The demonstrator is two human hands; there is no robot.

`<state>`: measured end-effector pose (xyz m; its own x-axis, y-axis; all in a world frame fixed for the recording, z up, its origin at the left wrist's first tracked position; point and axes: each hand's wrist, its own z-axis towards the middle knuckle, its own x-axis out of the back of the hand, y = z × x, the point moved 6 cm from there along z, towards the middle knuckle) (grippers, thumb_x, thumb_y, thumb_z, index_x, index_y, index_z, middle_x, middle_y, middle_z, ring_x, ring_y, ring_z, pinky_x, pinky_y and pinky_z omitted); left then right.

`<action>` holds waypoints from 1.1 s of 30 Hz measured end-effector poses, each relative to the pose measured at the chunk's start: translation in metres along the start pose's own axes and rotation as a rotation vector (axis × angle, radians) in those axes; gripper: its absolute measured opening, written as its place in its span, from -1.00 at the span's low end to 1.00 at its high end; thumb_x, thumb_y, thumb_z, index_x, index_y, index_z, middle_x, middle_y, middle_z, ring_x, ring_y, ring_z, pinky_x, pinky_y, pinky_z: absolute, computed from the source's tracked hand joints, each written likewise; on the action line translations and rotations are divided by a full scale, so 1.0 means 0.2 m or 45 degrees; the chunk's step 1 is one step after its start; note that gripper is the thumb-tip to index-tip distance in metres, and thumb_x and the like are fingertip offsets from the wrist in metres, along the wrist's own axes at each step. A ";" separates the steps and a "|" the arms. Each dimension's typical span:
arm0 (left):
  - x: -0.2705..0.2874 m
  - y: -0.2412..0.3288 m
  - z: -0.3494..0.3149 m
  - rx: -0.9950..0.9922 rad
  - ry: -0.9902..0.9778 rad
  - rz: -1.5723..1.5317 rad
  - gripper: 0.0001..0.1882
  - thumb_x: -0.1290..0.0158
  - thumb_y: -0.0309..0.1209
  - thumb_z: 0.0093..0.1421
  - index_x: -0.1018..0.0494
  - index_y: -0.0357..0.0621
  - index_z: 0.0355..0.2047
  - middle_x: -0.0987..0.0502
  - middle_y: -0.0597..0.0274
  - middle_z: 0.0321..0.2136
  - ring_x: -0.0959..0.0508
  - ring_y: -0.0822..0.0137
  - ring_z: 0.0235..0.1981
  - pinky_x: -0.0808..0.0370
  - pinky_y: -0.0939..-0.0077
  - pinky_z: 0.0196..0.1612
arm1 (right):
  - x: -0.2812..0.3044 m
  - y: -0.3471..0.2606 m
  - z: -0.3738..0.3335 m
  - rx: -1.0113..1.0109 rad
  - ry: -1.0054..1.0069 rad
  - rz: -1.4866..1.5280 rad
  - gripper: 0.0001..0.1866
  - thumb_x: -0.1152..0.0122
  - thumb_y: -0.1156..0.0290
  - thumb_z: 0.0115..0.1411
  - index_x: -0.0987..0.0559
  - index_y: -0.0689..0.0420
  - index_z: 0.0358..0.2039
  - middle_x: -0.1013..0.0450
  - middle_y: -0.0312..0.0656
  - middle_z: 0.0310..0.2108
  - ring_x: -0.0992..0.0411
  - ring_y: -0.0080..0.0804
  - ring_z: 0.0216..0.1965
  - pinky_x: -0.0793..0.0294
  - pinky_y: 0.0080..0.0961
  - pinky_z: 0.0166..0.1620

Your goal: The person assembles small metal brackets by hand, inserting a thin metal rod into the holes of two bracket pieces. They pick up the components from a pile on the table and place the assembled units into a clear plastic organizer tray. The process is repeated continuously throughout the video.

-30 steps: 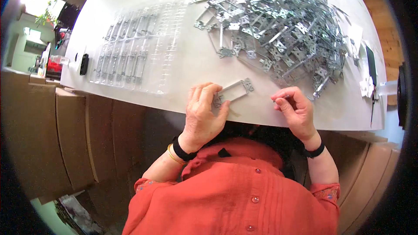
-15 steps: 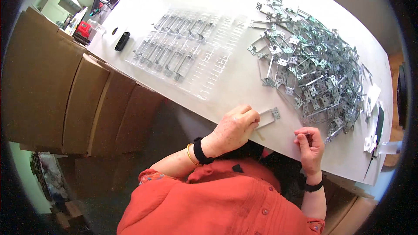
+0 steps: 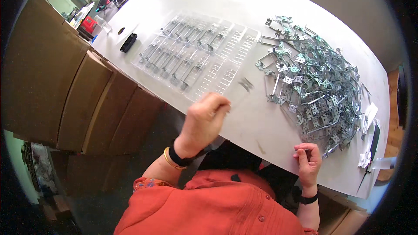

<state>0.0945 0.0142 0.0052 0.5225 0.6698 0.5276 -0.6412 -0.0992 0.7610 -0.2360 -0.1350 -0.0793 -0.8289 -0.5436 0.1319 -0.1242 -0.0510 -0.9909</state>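
Note:
My left hand (image 3: 203, 119), smeared by motion, is raised over the table's near edge with its fingers pinched. Beyond the fingertips shows the blurred end of a metal bracket (image 3: 246, 85); the bracket's middle is lost in the blur. My right hand (image 3: 308, 163) is closed at the table edge, and a small thin metal piece (image 3: 298, 149) sticks out between thumb and fingers. Ahead of my left hand lies a clear plastic tray (image 3: 198, 89), with rows of long metal brackets (image 3: 167, 63) in its left slots. To the right, loose metal brackets (image 3: 315, 89) form a large heap.
A black oblong holder (image 3: 129, 42) lies left of the tray. White scraps (image 3: 369, 115) and a black-handled tool (image 3: 374, 139) lie at the table's right edge. Tall cardboard boxes (image 3: 65, 82) stand at the left. A tape strip (image 3: 260, 147) marks the near edge.
My left hand has moved left and away from the near edge, carrying the metal bracket toward the tray. My right hand keeps its pinch in nearly the same spot. The head view has shifted slightly.

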 end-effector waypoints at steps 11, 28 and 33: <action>0.20 -0.31 0.09 0.194 0.309 0.304 -0.93 -0.26 -0.61 0.22 -0.63 -0.31 -0.28 -0.64 0.09 -0.36 -0.64 0.33 -0.38 -0.57 0.47 -0.27 | 0.00 0.01 0.00 -0.035 0.019 -0.073 -0.92 -0.23 0.41 0.49 -0.55 0.10 -0.10 -0.54 -0.36 -0.17 -0.45 -0.73 -0.34 -0.46 -0.73 -0.25; 0.10 -0.35 0.11 0.177 0.210 0.630 -0.89 -0.28 -0.52 0.18 -0.64 -0.24 -0.27 -0.66 0.02 -0.32 -0.66 0.02 -0.29 -0.58 0.21 -0.19 | -0.01 -0.01 -0.01 -0.035 0.043 -0.038 -0.92 -0.24 0.41 0.48 -0.54 0.09 -0.09 -0.54 -0.35 -0.15 -0.46 -0.74 -0.33 -0.47 -0.76 -0.27; 0.11 -0.35 0.11 0.167 0.234 0.610 -0.88 -0.27 -0.53 0.18 -0.63 -0.25 -0.26 -0.66 0.00 -0.30 -0.67 -0.01 -0.25 -0.58 0.20 -0.14 | -0.01 -0.01 -0.01 -0.024 0.058 -0.002 -0.94 -0.24 0.51 0.45 -0.56 0.16 -0.11 -0.57 -0.27 -0.14 -0.51 -0.65 -0.33 -0.53 -0.68 -0.22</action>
<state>0.1631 0.0189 -0.0288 0.0734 0.6435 0.7619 -0.7022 -0.5092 0.4976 -0.2350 -0.1324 -0.0767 -0.8526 -0.5047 0.1350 -0.1354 -0.0362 -0.9901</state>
